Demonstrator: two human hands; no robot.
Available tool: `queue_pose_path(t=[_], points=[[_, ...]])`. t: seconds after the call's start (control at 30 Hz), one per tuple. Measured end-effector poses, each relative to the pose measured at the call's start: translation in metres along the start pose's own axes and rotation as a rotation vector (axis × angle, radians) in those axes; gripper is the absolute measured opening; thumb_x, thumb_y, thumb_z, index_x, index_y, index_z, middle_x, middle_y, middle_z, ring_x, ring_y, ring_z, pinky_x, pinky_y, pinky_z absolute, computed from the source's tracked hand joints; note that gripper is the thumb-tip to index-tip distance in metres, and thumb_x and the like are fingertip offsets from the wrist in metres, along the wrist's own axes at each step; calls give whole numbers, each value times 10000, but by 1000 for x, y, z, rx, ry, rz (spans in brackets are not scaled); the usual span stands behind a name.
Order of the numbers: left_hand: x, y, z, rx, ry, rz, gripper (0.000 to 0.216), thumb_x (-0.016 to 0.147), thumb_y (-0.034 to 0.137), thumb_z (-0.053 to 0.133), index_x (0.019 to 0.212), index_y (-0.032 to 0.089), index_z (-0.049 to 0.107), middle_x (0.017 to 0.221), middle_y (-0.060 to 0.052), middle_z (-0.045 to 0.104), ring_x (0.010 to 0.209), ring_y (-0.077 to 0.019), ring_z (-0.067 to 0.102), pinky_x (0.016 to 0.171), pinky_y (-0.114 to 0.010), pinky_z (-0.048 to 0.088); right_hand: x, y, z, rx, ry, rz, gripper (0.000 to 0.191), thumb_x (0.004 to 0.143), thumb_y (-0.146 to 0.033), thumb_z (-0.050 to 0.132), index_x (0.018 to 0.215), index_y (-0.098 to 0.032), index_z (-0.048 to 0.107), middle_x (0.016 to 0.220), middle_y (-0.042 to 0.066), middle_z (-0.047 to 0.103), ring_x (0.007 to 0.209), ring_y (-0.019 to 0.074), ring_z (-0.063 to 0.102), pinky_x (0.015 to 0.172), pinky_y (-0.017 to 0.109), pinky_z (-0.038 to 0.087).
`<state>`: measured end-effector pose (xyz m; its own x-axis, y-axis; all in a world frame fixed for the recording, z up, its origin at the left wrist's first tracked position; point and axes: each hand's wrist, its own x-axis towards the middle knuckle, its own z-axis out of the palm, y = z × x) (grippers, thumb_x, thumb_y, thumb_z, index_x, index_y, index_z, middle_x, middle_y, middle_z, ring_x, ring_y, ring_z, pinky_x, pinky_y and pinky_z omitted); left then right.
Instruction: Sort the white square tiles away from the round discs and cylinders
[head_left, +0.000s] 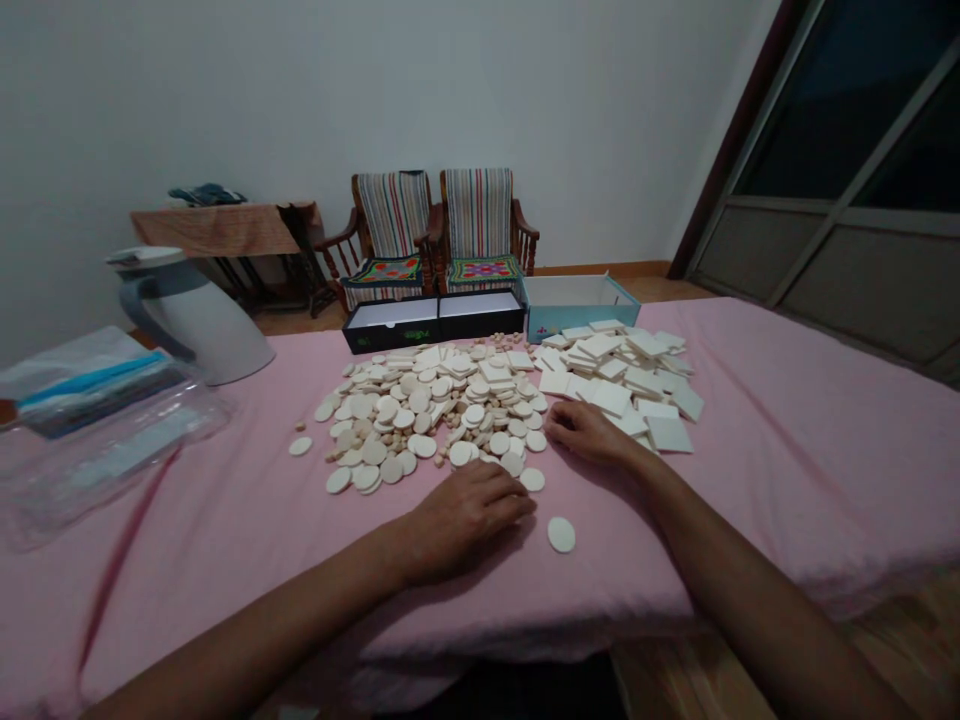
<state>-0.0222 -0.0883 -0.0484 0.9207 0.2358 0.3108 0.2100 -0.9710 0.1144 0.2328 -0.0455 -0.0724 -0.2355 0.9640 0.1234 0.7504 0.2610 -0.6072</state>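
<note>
My left hand (471, 518) rests on the pink cloth at the near edge of a pile of pale round discs (392, 470). Its fingers are loosely bent and apart, and I see nothing in them. My right hand (583, 432) lies between the discs and a heap of pale square tiles (670, 434). Its fingers are curled in, and the inside of the hand is hidden. One single disc (561, 535) lies apart, to the right of my left hand. Small wooden cubes (439, 450) are mixed among the discs.
Behind the piles stand a black two-part box (396, 337) and a light blue box (581, 318). To the left are a white jug (225, 330) with a grey handle and clear plastic packaging (112, 465). A pink cloth (787, 440) covers the table. Two armchairs (480, 215) stand beyond.
</note>
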Motion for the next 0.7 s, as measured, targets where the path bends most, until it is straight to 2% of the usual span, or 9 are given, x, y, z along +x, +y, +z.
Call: queue_pose_path(t=[0.1,0.17,0.3,0.4,0.5,0.63,0.7], points=[[20,15,10,-27,-65,122,282,975,283,461,1229,218,566,1275,-55,617,1184,-215,506,970,-363,381,1,0,2,-26,27,-3,174,826,-250,501,737,-152,614,708,9,602,647,127,481,592,249,323],[31,17,18,-2,-100,187,248,973,301,469,1188,240,578,1270,-31,614,1185,-218,489,989,-383,342,0,-1,3,-41,34,-3,181,828,-252,499,723,-153,609,676,2,586,630,125,476,580,250,312],[44,1,27,120,-135,164,160,966,209,449,937,200,606,959,-28,658,929,-180,535,1028,-417,286,0,-2,5,-41,52,-4,180,833,-250,494,720,-161,603,666,2,587,627,127,483,577,253,310],[46,-19,27,222,-104,54,177,963,215,452,853,185,587,858,-32,630,908,-191,531,1047,-460,272,-1,-2,7,-35,59,-4,187,842,-238,478,721,-163,599,685,11,602,638,131,495,581,254,315],[41,-36,23,262,-52,-28,164,958,214,467,865,186,599,979,-54,647,1017,-206,536,1070,-484,262,-1,-3,7,-40,51,-10,188,848,-233,473,723,-165,594,708,20,613,660,137,504,601,257,329],[26,-51,16,308,-12,-43,144,951,214,481,981,192,620,1247,-80,606,1186,-231,502,1095,-517,254,-1,-5,6,-53,40,-23,183,859,-244,481,738,-167,594,707,19,601,656,141,496,604,263,327],[15,-58,12,343,-15,-66,151,947,223,485,995,189,624,1297,-96,584,1239,-247,480,1102,-531,254,-2,-7,6,-55,36,-12,179,861,-246,485,743,-169,596,705,18,599,655,142,498,597,263,319]])
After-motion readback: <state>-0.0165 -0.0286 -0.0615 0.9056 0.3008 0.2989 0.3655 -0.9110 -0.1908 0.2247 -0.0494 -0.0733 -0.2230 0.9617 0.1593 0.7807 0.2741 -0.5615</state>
